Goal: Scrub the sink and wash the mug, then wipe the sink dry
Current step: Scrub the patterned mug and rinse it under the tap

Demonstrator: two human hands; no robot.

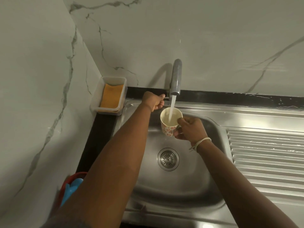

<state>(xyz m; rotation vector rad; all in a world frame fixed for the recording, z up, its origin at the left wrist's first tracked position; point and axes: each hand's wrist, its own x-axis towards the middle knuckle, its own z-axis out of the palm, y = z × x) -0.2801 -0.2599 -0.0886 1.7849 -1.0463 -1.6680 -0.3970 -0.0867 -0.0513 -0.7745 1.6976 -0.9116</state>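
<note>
Tap lever hidden under left hand [153, 101], fingers curled round it; red and blue items [72, 186] at bottom left cut off by the forearm, can't identify; right hand [190, 128] grips mug [170, 121] by its mostly covered handle, upright over the steel sink [172, 186] basin, under the tap [176, 78] stream; mug white with red floral print; clear tub [109, 96] with orange sponge left of tap; ribbed drainboard [266, 155] right.

Brushed steel sink [205, 170], glossy marble-look wall [213, 38], glazed mug [169, 127], translucent plastic tub [122, 96]
</note>
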